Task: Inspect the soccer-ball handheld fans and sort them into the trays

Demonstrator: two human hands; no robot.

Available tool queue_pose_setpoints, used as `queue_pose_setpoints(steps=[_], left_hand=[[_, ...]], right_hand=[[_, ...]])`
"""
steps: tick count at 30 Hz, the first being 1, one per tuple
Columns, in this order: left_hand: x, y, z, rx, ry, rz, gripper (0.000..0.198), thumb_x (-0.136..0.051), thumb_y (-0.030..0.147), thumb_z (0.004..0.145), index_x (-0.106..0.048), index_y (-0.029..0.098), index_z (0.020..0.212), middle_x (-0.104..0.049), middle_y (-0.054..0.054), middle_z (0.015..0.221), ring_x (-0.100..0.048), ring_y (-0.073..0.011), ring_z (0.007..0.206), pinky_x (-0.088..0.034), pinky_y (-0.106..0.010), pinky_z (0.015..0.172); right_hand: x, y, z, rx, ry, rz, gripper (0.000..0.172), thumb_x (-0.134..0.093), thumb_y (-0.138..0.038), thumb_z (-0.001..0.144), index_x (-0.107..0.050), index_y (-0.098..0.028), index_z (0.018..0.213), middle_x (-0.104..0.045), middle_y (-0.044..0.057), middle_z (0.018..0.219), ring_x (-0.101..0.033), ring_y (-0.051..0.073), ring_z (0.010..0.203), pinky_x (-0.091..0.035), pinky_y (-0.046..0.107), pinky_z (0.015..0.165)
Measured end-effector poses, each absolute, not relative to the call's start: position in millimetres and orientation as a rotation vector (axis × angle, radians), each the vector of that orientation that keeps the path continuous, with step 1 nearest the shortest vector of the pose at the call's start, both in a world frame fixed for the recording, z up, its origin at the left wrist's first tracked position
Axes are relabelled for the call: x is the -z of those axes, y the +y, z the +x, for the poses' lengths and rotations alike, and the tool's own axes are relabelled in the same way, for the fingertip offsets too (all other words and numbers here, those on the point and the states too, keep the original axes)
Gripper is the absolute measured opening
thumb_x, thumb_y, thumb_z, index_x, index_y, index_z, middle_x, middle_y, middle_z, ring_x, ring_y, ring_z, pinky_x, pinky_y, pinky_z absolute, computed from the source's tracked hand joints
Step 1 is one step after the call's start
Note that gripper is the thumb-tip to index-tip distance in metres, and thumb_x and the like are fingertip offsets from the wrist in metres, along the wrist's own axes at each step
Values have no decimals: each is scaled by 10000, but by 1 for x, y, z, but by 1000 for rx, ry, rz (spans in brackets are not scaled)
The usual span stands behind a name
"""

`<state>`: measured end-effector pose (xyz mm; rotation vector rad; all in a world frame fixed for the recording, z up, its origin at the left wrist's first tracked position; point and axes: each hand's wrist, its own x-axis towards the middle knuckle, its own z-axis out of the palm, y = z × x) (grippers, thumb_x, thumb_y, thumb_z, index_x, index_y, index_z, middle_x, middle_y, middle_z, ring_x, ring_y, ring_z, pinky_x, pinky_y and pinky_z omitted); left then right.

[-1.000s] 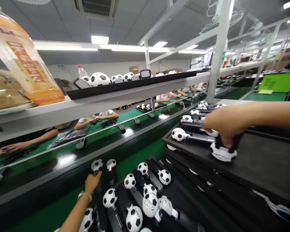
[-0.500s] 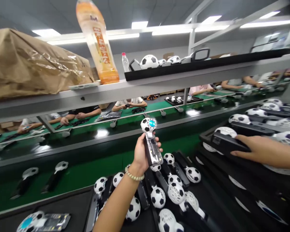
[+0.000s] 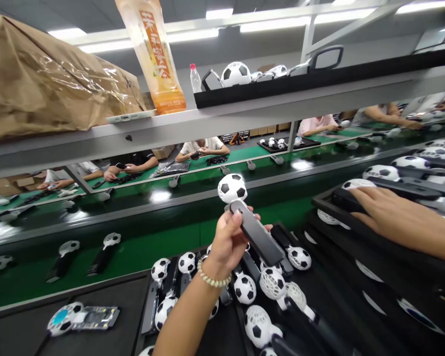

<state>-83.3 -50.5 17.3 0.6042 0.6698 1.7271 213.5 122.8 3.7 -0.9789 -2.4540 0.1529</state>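
My left hand [image 3: 228, 242] is closed round a hand-held fan [image 3: 244, 212] with a football-patterned head and a dark handle, lifted above the tray [image 3: 222, 331] of similar fans. The closed shell side faces me. My right hand [image 3: 383, 212] lies flat on a dark fan handle [image 3: 346, 200] on the top tray of a stack [image 3: 374, 257] at the right, fingers stretched out. On a black mat at lower left lies an open half fan [image 3: 81, 317] with its circuit board and a blue centre showing.
A green conveyor belt [image 3: 133, 252] runs across in front, carrying single fans [image 3: 104, 252]. Above it a grey shelf [image 3: 207, 126] bears a brown bag [image 3: 48, 84], an orange bottle [image 3: 155, 54] and a black tray. Other people's hands [image 3: 203, 153] work across the belt.
The fan in my left hand has turned over: its open circuit side showed before, now the closed shell faces me. My right hand has barely shifted on the stacked tray.
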Motion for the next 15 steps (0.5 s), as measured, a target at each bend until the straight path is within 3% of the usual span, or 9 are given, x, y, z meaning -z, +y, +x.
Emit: queue_pose_setpoints(steps=[2, 3, 6, 8, 10, 13, 15], left_hand=[[-16, -50, -74, -1722, 778, 609, 422, -831, 406, 573, -593, 135, 791, -624, 13, 649, -618, -124, 604, -574, -293, 655], [-17, -50, -68, -1688, 820, 598, 416, -831, 407, 576, -580, 140, 773, -616, 18, 616, -614, -115, 578, -563, -264, 634], [-23, -45, -47, -1458, 860, 636, 286, -754, 326, 709, -594, 133, 847, -663, -33, 665, -660, -150, 650, -555, -248, 615], [-26, -42, -34, -1266, 845, 698, 219, -668, 281, 794, -616, 117, 928, -692, -76, 717, -680, -174, 688, -555, -254, 599], [-28, -37, -25, -1180, 827, 760, 196, -621, 252, 827, -638, 95, 942, -703, -93, 726, -682, -170, 667, -553, -250, 595], [-28, -30, -18, -1185, 875, 777, 178, -607, 239, 836, -657, 72, 873, -704, -96, 693, -670, -159, 614, -540, -238, 571], [-28, -26, -16, -1174, 920, 724, 172, -585, 218, 845, -654, 66, 807, -699, -99, 659, -659, -159, 583, -523, -233, 538]], right_hand=[[-21, 92, 193, -256, -2451, -992, 462, -480, -527, 830, -496, -223, 1178, -509, 186, 1281, -392, 443, 1254, -288, 598, 1062], [-30, 76, 182, -482, -2447, -1035, 486, -456, -534, 853, -456, -233, 1233, -498, 158, 1310, -444, 388, 1233, -333, 552, 1064], [-50, 35, 152, -1507, -2180, -982, 557, -399, -589, 874, -347, -232, 1298, -512, 158, 1301, -662, 254, 902, -560, 452, 810], [-56, 19, 138, -1913, -1978, -915, 543, -374, -595, 884, -361, -195, 1251, -608, 165, 1130, -678, 188, 649, -587, 347, 582], [-56, 13, 130, -2062, -1886, -928, 454, -378, -544, 908, -418, -166, 1155, -658, 95, 850, -636, 146, 489, -523, 235, 424], [-53, 16, 128, -2112, -1781, -983, 337, -372, -454, 941, -499, -142, 945, -568, -3, 594, -579, 111, 390, -424, 147, 316], [-50, 21, 130, -2146, -1722, -987, 375, -361, -441, 948, -521, -128, 819, -537, -12, 553, -569, 100, 380, -417, 135, 305]])
